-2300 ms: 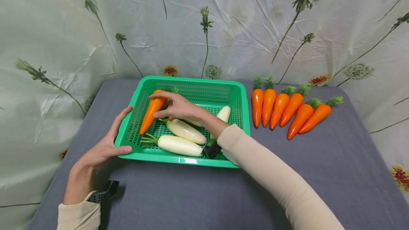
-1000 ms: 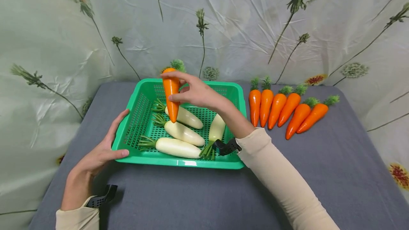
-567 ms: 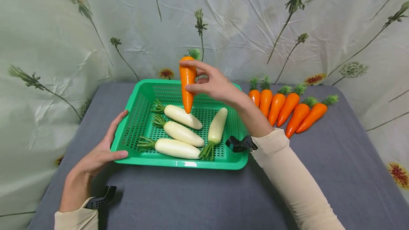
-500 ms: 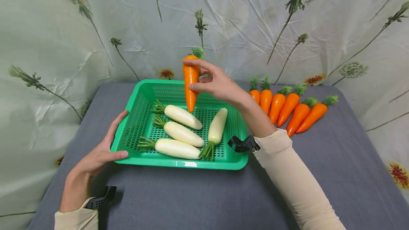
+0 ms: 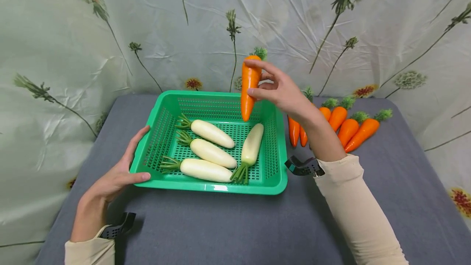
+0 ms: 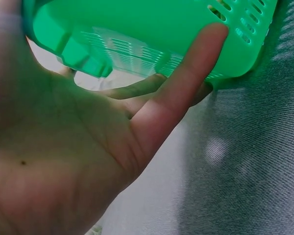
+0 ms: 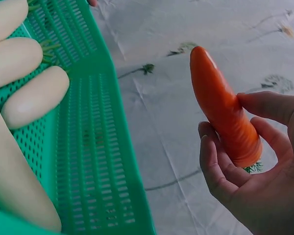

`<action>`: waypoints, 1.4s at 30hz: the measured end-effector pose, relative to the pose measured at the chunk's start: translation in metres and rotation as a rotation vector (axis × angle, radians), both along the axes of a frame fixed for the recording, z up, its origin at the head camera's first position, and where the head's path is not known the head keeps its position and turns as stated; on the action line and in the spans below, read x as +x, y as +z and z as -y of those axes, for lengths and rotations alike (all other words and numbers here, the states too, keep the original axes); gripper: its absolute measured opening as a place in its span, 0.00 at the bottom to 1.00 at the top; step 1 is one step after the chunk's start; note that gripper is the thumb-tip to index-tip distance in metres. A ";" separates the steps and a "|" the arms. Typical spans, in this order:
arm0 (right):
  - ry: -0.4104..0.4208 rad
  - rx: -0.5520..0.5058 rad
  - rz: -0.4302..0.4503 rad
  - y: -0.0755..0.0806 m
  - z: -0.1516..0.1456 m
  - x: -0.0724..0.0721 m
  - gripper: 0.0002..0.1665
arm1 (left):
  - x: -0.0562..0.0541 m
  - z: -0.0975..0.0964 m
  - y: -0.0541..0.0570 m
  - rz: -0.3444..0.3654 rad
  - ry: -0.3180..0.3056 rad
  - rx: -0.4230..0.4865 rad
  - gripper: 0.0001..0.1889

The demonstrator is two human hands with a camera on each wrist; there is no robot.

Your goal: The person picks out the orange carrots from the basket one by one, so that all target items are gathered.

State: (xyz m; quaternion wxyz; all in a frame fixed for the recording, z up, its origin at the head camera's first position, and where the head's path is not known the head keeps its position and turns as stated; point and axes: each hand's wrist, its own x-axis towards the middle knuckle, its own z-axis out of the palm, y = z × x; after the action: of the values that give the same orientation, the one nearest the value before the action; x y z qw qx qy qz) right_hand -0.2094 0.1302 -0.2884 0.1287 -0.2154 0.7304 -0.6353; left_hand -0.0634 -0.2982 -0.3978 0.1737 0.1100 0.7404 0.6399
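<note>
My right hand (image 5: 281, 87) pinches an orange carrot (image 5: 250, 89) by its sides, tip down and green top up, above the back right of the green basket (image 5: 220, 188). The right wrist view shows thumb and fingers on opposite sides of the carrot's thick end. My left hand (image 5: 119, 173) holds the basket's left end, its thumb over the front corner of the rim. Fingers (image 6: 186, 73) lie along the outer wall in the left wrist view. Inside the basket lie several white radishes, such as the front one (image 5: 206, 170) and one pointing backward at the right (image 5: 252, 144).
Several more carrots (image 5: 362, 134) lie in a row on the grey cloth (image 5: 235, 228) right of the basket, partly hidden behind the right forearm. A curtain with printed flowers (image 5: 206, 32) hangs behind the table. Black wrist straps (image 5: 303, 167) sit on both wrists.
My right hand has lifted the carrot out of the basket's left side and carried it up and to the right. The left hand has stayed at the basket's left end.
</note>
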 end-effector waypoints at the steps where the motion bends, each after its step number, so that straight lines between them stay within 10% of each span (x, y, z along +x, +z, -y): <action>1: -0.010 -0.004 -0.004 0.000 -0.004 0.000 0.38 | 0.000 0.000 0.000 0.000 -0.001 -0.003 0.61; 42: -0.304 -0.051 0.039 -0.040 -0.134 0.032 0.37 | -0.002 0.002 0.011 -0.057 -0.050 -0.174 0.61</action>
State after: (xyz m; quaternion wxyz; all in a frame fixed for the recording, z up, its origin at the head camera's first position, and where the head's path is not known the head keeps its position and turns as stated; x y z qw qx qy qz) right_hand -0.1776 0.2642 -0.3285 0.0399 -0.0929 0.7355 -0.6699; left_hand -0.0658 -0.3004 -0.3871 0.1776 0.1310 0.7949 0.5651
